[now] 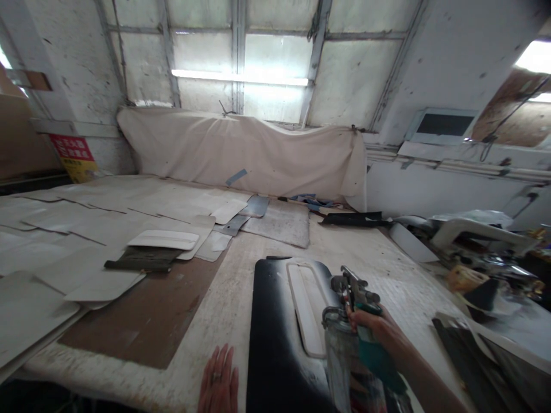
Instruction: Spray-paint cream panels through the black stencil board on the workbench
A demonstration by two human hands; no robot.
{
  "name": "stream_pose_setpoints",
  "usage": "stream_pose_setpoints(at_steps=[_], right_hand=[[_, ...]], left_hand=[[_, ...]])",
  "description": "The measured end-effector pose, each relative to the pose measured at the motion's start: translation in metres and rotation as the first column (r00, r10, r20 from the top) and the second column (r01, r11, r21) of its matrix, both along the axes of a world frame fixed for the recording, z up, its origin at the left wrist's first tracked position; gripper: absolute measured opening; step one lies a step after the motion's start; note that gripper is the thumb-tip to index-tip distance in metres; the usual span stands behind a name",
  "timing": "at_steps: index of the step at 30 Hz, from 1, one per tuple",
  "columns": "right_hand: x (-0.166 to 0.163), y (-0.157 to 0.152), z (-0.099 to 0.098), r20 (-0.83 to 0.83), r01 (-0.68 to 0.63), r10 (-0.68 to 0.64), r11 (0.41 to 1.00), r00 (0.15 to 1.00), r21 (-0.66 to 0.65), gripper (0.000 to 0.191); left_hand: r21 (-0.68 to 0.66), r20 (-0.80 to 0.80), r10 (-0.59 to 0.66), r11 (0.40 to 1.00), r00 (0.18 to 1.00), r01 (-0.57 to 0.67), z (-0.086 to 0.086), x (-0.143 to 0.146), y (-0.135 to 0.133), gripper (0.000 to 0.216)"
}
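Note:
My right hand [371,324] is wrapped round the handle of a metal spray gun [340,344], whose cup hangs below and whose nozzle end points away from me. Under and beside the gun lies a black panel [271,332] with rounded corners and a whitish film over part of it. On that panel rests a pale, long rounded piece [307,310], partly hidden by the gun. Left of the panel, my left hand [219,378] lies flat on the table, fingers stretched out and holding nothing. A ring shows on one finger.
Overlapping pale sheets [129,206] cover the table's left side, near a brown board [172,315]. A dark folded strip [142,259] lies on them. At right stands a sewing machine [486,241], with dark pieces [469,355] in front. A cloth [241,149] hangs behind.

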State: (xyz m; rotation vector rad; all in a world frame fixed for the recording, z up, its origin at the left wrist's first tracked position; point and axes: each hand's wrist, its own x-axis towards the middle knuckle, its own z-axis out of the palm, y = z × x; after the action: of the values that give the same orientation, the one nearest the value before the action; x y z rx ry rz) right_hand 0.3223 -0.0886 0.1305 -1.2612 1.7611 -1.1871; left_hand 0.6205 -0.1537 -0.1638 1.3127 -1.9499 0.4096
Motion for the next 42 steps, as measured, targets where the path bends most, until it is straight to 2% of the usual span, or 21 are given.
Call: stream_pose_setpoints(at_steps=[6, 11, 18, 23, 27, 34, 42], right_hand=[[-0.013, 0.011, -0.006, 0.004, 0.080, -0.080, 0.996, 0.997, 0.048, 0.010], [-0.011, 0.007, -0.017, 0.019, 0.000, 0.000, 1.000, 1.000, 0.018, 0.011], [0.022, 0.005, 0.002, 0.035, -0.052, 0.051, 0.999, 0.998, 0.008, 0.006], [0.017, 0.013, 0.001, 0.008, -0.072, 0.072, 0.997, 0.997, 0.013, 0.008], [0.005, 0.035, -0.003, -0.042, -0.004, 0.005, 1.000, 0.999, 0.026, 0.014], [-0.009, 0.091, -0.012, -0.107, 0.073, -0.068, 0.996, 0.992, 0.049, 0.017], [0.003, 0.145, -0.034, 0.002, 0.020, -0.020, 1.000, 1.000, -0.011, 0.012]], left_hand=[[0.012, 0.009, -0.004, 1.000, 1.000, 0.004, 0.003, 0.000, 0.001, 0.061], [0.003, 0.025, -0.003, 1.000, 1.000, 0.003, 0.003, -0.001, 0.000, 0.061], [0.018, 0.004, 0.014, 1.000, 1.000, -0.014, 0.006, -0.002, 0.005, 0.059], [0.043, 0.009, 0.017, 0.999, 1.000, -0.017, 0.009, -0.002, 0.008, 0.054], [0.051, 0.029, 0.027, 0.998, 0.999, -0.029, 0.014, -0.004, 0.011, 0.048], [0.115, 0.039, 0.023, 0.993, 0.999, -0.027, 0.017, -0.009, 0.015, 0.042], [0.138, 0.014, 0.012, 0.990, 1.000, -0.014, 0.020, -0.014, 0.022, 0.040]])
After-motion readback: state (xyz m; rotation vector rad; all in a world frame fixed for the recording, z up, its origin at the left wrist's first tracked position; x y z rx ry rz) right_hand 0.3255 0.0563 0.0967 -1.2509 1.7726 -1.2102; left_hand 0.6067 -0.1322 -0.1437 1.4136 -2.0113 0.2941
